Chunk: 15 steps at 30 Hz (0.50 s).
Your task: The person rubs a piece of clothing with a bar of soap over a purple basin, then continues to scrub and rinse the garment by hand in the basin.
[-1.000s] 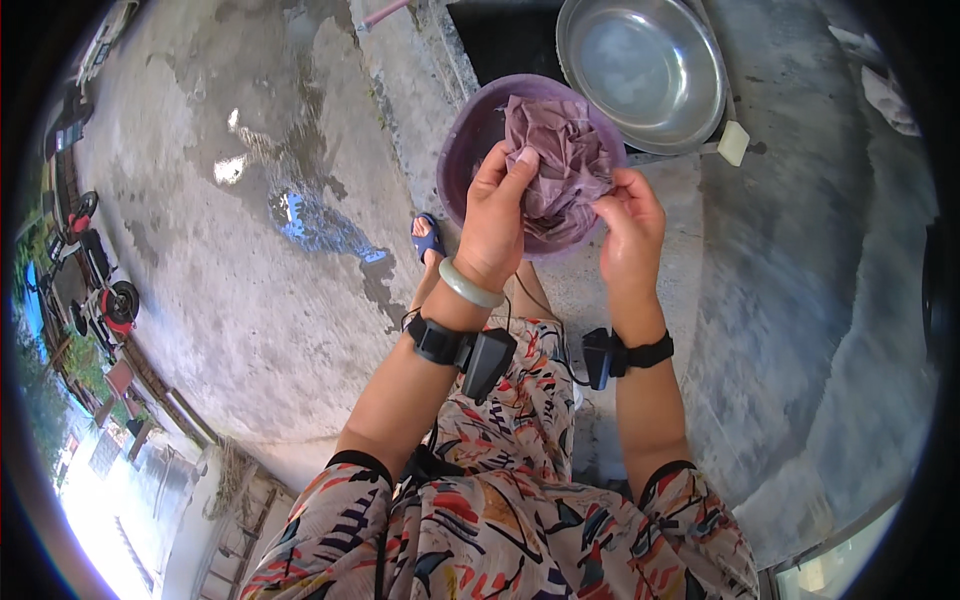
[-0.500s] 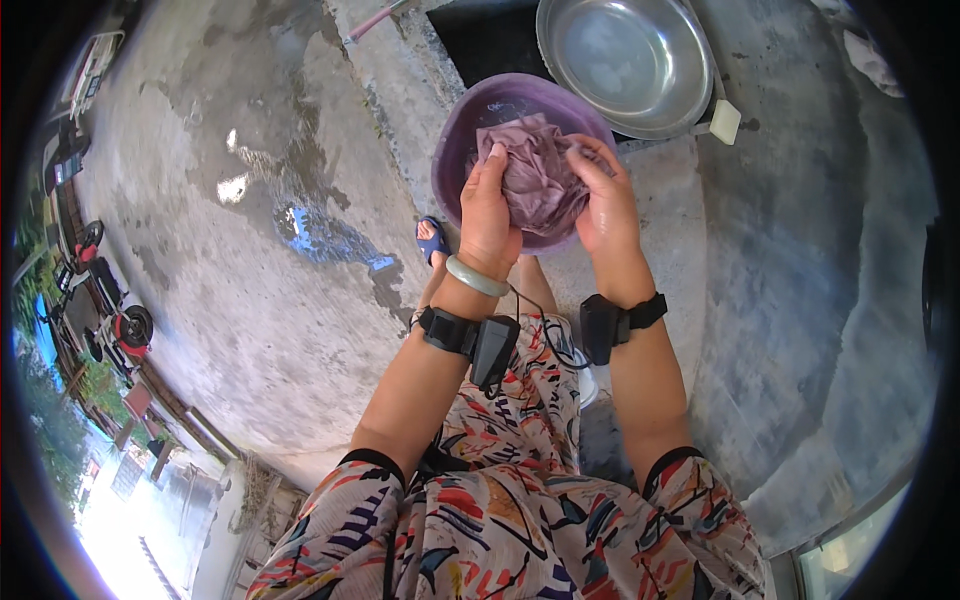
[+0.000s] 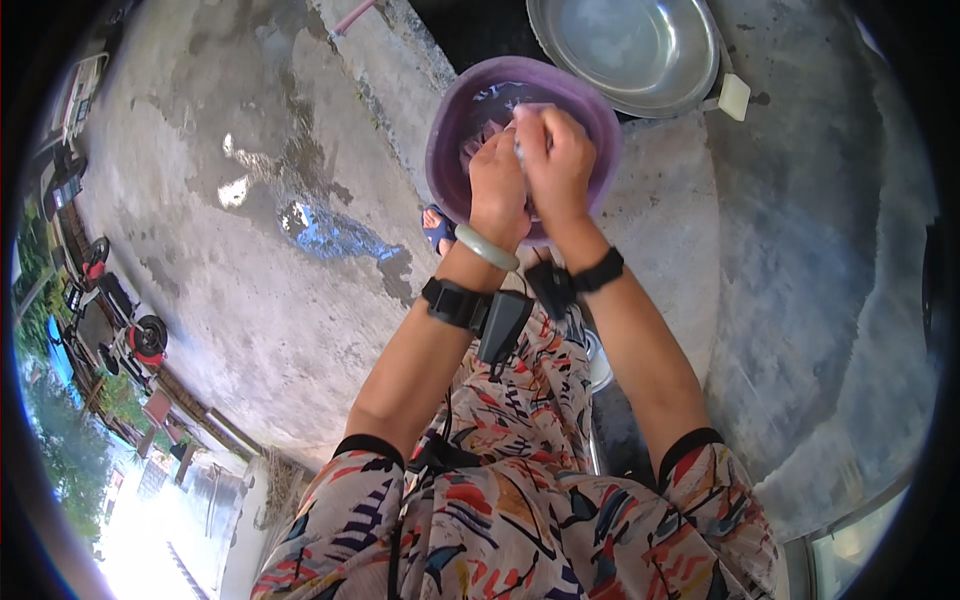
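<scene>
A purple plastic basin (image 3: 437,150) with water in it stands in front of me. Both hands are brought together over it, gripping a wet mauve cloth (image 3: 477,146) that they mostly hide. My left hand (image 3: 497,187) is closed on the cloth, its thumb side against the other hand. Curled knuckles up, my right hand (image 3: 560,165) presses onto the cloth right beside it. Part of the cloth hangs down into the basin; how far it reaches under my hands is hidden.
A large metal basin (image 3: 628,98) stands beyond the purple one, at a dark opening (image 3: 480,30). To its right is a pale block, perhaps soap (image 3: 734,97). A pink stick (image 3: 353,15) lies far left. Puddles (image 3: 340,232) wet the concrete; a motorbike (image 3: 120,320) stands far left.
My hands have come together, the right one moving left and turning over to clench. The cloth, earlier spread as a bundle between them, is now bunched and mostly covered.
</scene>
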Tool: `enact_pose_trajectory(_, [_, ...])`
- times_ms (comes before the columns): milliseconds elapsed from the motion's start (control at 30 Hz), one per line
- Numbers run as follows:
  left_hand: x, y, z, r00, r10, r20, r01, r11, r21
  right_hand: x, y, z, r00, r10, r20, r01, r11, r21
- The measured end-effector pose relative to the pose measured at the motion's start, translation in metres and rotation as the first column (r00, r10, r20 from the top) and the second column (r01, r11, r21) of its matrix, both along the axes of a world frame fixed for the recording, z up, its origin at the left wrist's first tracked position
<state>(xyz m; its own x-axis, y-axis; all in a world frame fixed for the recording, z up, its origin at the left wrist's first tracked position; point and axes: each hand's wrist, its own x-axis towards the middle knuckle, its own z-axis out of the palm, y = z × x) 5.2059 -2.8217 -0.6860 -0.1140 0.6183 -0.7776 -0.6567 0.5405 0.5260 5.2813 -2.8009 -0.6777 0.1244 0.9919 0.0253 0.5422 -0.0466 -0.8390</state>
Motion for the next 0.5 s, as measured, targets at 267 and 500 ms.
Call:
enact_pose_trajectory(267, [0.009, -0.016, -0.023, 0.976, -0.009, 0.217, 0.043, 0.988, -0.151, 0.012, 0.006, -0.016, 0.996, -0.070, -0.049, 0.059, 0.978, -0.199])
enact_pose_trajectory(500, [0.004, -0.009, -0.022, 0.943, 0.020, 0.332, 0.003, 0.998, -0.068, 0.010, -0.003, -0.024, 0.986, 0.142, 0.088, -0.145, 0.989, 0.029])
